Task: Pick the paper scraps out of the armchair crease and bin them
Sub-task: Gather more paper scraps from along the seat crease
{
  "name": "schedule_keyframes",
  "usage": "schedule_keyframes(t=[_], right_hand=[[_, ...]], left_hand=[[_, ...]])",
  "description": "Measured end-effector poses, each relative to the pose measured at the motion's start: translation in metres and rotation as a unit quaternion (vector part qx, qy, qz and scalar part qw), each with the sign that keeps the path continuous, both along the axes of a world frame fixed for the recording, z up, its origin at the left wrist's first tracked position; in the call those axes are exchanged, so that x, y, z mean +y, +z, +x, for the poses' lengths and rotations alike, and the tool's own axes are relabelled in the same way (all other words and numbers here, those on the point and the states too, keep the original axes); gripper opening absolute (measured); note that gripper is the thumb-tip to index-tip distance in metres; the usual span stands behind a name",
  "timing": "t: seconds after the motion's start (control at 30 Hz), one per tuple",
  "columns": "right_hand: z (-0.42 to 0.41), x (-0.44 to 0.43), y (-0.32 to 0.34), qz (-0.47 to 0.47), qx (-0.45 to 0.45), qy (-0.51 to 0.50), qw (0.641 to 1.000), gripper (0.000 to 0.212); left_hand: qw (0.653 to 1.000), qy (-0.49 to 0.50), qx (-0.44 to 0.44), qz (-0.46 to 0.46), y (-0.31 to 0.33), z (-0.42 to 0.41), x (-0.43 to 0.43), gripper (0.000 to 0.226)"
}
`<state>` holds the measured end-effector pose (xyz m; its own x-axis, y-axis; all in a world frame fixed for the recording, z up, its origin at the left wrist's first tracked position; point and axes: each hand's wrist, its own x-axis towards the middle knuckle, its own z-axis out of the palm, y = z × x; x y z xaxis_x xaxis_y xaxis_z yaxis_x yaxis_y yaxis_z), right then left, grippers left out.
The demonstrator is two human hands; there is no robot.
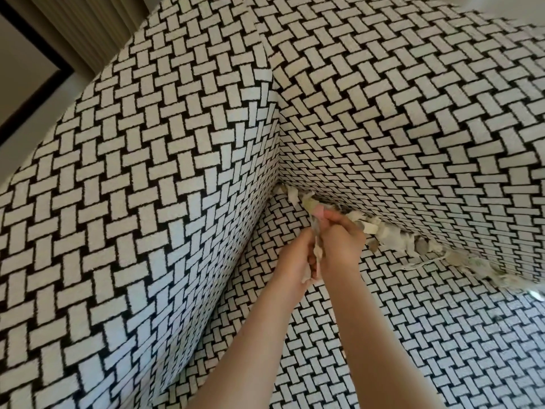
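Note:
White, beige and pink paper scraps (392,242) lie packed along the crease (460,262) between the armchair's seat and backrest, from the left corner out to the right. Both hands meet near the crease's left end. My left hand (295,258) grips a bunch of torn scraps that hang from its fist. My right hand (342,237) pinches scraps at its fingertips, beside a pink piece (319,210) at the top of the bunch. No bin is in view.
The armchair (147,178) is covered in black-and-white basket-weave fabric. Its left armrest rises close beside my left hand and the backrest (413,113) stands behind the crease. A curtain (88,22) and a dark-framed panel (26,69) show at the top left.

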<state>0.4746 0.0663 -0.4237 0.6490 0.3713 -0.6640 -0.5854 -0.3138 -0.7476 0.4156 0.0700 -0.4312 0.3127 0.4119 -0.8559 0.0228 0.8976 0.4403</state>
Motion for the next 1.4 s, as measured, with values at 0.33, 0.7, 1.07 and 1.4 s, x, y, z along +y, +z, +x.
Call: schedule_keyframes(t=[0.33, 0.7, 1.07, 1.4], right_hand=[[-0.029, -0.014, 0.014, 0.037, -0.029, 0.091, 0.995, 0.03], [-0.052, -0.025, 0.001, -0.023, -0.172, 0.082, 0.981, 0.033], [-0.047, -0.017, -0.003, 0.016, -0.049, -0.062, 0.997, 0.036], [-0.049, -0.022, 0.008, -0.015, -0.123, -0.036, 0.992, 0.04]], left_hand=[[0.993, 0.112, -0.027, 0.007, 0.008, 0.0, -0.004, 0.034], [0.987, 0.138, -0.079, -0.032, 0.007, -0.017, -0.004, 0.036], [0.995, 0.081, -0.024, -0.057, 0.001, -0.018, -0.001, 0.02], [0.974, 0.188, -0.112, -0.065, 0.006, -0.018, -0.002, 0.028]])
